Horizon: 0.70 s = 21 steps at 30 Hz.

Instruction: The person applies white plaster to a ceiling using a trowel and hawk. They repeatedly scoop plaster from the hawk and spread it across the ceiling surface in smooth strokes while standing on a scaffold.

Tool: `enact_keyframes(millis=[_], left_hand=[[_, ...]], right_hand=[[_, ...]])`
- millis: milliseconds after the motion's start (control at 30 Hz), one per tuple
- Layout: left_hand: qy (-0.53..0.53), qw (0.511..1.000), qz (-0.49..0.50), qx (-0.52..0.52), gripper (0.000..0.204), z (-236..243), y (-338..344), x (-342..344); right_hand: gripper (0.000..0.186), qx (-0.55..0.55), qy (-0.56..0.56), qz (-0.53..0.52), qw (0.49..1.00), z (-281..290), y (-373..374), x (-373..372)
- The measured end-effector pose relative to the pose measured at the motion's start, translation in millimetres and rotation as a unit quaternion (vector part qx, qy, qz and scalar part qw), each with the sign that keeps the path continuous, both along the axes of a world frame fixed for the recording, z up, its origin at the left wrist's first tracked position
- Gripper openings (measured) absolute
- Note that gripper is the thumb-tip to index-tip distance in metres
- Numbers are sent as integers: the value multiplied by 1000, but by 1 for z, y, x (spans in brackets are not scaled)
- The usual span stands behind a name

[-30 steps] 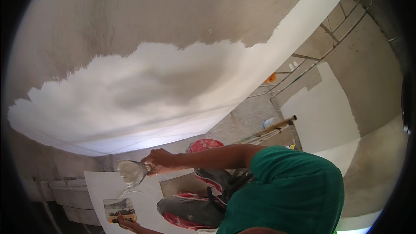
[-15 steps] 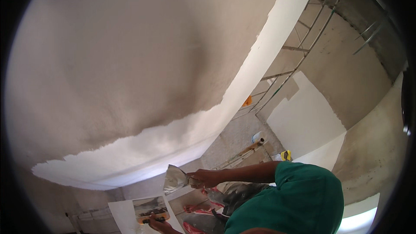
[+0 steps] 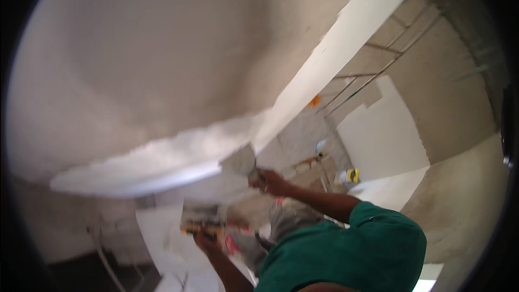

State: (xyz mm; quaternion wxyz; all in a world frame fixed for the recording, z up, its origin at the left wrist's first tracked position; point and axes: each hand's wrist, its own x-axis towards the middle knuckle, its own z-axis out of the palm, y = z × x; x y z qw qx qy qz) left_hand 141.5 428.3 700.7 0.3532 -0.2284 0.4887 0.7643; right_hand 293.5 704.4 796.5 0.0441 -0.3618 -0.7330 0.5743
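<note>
My right hand [image 3: 272, 182] is closed round the handle of a putty knife [image 3: 239, 159]. Its broad, flared blade points toward the wall and overlaps the wall's lower white edge in the picture; whether it touches, I cannot tell. Lower and to the left, my left hand [image 3: 206, 239] grips the yellow-and-black handle of a wide skimming blade [image 3: 203, 212], whose rectangular metal face looks smeared grey. Ahead stands a wall [image 3: 162, 65] of bare grey-brown plaster, with a smooth white band of coating [image 3: 178, 154] along its lower part and right edge. Motion blurs both tools.
A metal scaffold frame [image 3: 397, 51] rises at the upper right. A bucket [image 3: 320, 147] and a yellow-and-white container [image 3: 351, 176] stand on the floor, with an orange object [image 3: 314, 100] farther off. Below my left hand is a white flat surface [image 3: 157, 232]; a pole [image 3: 105, 259] leans at lower left.
Both hands have risen in the picture with their tools, the putty knife moving up and right toward the wall's white band. The whole view has shifted and blurred.
</note>
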Motion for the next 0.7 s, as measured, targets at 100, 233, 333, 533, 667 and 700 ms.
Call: enact_keyframes(millis=[100, 233, 333, 533, 667, 700], left_hand=[[-21, 998, 24, 54, 55, 68, 64, 22], [-23, 994, 31, 100, 52, 111, 118, 105], [-63, 988, 34, 140, 49, 124, 151, 74], [-39, 984, 28, 171, 47, 165, 185, 100], [-55, 980, 44, 187, 50, 159, 210, 110], [-53, 980, 40, 190, 50, 154, 219, 114]], right_hand=[[27, -106, 144, -50, 983, 16, 40, 6], [20, -40, 98, -23, 994, 37, 79, 58], [20, -59, 149, -82, 984, 3, 84, 9], [21, 10, 115, -27, 993, 52, 93, -8], [28, -40, 178, -41, 982, 35, 96, -7], [31, -113, 231, -49, 965, 31, 101, -2]])
